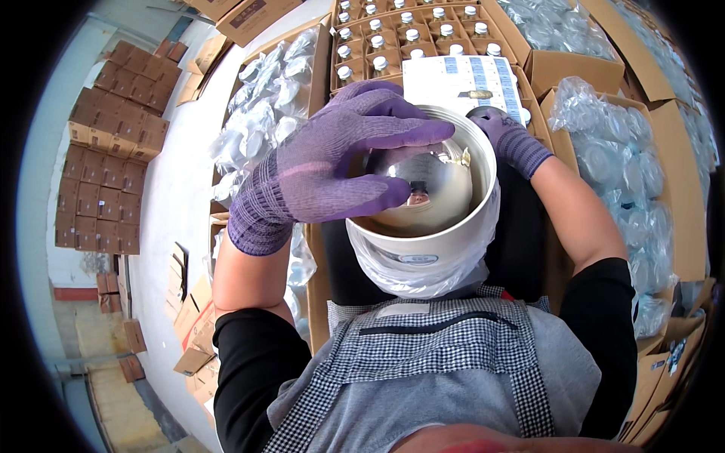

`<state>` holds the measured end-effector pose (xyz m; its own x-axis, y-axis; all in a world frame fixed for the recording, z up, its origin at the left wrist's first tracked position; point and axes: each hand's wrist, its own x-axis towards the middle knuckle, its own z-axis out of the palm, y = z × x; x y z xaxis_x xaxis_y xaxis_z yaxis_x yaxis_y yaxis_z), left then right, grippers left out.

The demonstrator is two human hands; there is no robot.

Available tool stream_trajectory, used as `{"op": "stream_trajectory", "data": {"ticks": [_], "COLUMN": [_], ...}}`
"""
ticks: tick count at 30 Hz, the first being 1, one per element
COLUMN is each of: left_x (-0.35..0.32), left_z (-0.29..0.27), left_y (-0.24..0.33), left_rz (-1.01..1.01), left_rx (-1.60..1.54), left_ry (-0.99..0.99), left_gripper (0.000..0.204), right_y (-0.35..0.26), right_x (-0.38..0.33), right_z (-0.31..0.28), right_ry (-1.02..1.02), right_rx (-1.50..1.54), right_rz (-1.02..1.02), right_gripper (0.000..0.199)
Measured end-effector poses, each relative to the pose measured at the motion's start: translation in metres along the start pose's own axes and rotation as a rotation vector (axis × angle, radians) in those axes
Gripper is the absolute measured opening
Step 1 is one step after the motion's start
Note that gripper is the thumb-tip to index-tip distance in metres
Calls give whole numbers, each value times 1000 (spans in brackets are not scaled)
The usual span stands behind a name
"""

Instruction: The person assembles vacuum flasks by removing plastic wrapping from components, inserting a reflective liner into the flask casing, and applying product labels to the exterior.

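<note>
Below my chest stands a round off-white tub [487, 189] with an oval blue-and-white label, loosely wrapped in clear plastic [423, 272] around its lower part. Inside it is a shiny, mirror-like rounded metal piece [434, 200]. My left hand [343, 155], in a purple knit glove, reaches over the tub's left rim. Its thumb and fingers are spread above the metal piece; whether they touch it I cannot tell. Beyond the right rim, my right hand [510, 136], in a matching glove, is bent with its fingers mostly hidden. Close by lies a printed white-and-blue sheet [461, 79].
Ahead, a divided carton [393, 45] holds several silver-capped bottles. An open box of plastic-wrapped items [264, 113] stands at left, another box with wrapped clear pieces [619, 166] at right. Stacked brown cartons [117, 136] line the far left wall; flattened cardboard [196, 317] lies on the floor.
</note>
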<state>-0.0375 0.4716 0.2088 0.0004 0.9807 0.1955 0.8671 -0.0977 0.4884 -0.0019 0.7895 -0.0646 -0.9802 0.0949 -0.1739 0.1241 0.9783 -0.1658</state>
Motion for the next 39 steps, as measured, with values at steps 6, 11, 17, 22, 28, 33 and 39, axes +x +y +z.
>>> {"op": "stream_trajectory", "data": {"ticks": [6, 11, 17, 22, 28, 33, 39], "left_x": [5, 0, -37, -25, -24, -26, 5], "left_z": [-13, 1, -18, -17, -19, -11, 38], "left_y": [-5, -33, 2, 4, 7, -5, 53], "left_rz": [-152, -275, -84, 149, 101, 178, -296], "left_rx": [-266, -469, -652, -140, -99, -120, 256], "left_ry": [110, 528, 579, 153, 120, 126, 317], "left_gripper": [74, 73, 71, 84, 78, 79, 63], "right_y": [-16, -137, -98, -135, -128, -131, -115], "right_x": [5, -71, -116, -139, -132, -127, -57], "right_z": [-77, -187, -192, -189, -174, -170, -128], "right_ry": [561, 722, 919, 585, 487, 393, -543], "right_rx": [813, 1347, 1333, 1666, 1281, 1374, 2303], "right_rz": [-110, -434, -517, -614, -773, -724, -937], "right_gripper": [69, 39, 33, 42, 43, 42, 44]}}
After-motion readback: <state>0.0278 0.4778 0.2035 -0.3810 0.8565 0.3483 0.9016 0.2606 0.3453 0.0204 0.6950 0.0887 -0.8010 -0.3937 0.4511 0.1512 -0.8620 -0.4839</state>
